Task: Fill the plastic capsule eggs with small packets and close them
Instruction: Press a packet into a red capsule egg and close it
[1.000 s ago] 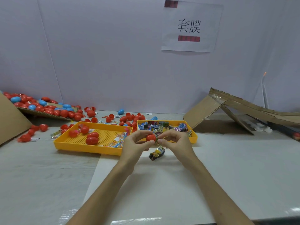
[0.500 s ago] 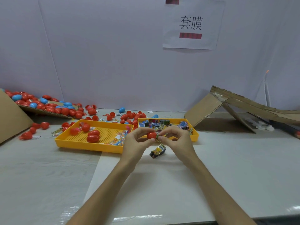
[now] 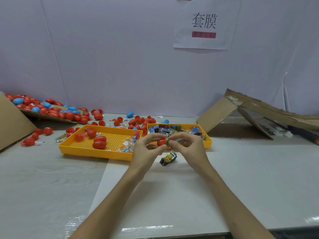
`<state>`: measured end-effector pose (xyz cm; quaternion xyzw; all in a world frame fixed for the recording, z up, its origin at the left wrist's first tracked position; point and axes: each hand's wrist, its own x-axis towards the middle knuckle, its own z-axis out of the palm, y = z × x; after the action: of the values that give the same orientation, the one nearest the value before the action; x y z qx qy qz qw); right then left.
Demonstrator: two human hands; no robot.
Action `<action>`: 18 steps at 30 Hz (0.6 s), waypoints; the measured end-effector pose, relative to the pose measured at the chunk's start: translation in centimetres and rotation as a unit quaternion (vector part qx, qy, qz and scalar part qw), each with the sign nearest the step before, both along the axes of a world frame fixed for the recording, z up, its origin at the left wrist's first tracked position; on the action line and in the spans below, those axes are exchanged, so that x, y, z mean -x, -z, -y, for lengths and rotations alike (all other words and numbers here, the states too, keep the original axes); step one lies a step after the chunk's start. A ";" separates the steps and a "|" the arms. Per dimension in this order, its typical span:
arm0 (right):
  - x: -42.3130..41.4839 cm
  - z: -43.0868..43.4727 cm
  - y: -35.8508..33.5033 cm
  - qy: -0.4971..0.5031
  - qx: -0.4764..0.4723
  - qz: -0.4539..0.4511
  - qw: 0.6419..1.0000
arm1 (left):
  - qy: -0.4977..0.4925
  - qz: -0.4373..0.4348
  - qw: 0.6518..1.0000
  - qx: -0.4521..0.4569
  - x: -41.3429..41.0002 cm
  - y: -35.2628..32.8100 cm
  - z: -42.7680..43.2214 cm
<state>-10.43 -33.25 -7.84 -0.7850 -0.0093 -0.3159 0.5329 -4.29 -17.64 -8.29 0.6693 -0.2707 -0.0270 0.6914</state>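
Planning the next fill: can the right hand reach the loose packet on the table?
Likely yes: the loose packet lies uncovered just below the right hand, though it is pinching a green packet.

Yellow trays (image 3: 208,144): two
Red eggs (image 3: 99,144) in the left tray (image 3: 96,153): about four
Red eggs in all: too many to count
Blue eggs (image 3: 130,114): at least eight
Packet (image 3: 168,158) alone on the desk (image 3: 241,169): one
Paper sign (image 3: 204,23): one
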 end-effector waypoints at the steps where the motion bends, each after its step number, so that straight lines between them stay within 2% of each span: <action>1: 0.1 0.0 0.0 -0.004 -0.001 0.001 1.000 | 0.001 -0.004 1.000 0.004 0.0 0.0 0.0; 9: 0.2 -0.2 -0.3 -0.021 0.023 0.015 0.999 | 0.002 -0.017 1.000 0.012 -0.1 0.0 -0.1; 18: 0.2 0.1 -0.2 0.017 0.041 0.026 0.999 | 0.015 0.001 0.999 0.028 0.1 -0.1 -0.1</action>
<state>-10.63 -33.31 -7.68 -0.7980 -0.0229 -0.3442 0.4942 -4.40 -17.55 -8.21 0.6454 -0.2823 -0.0293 0.7091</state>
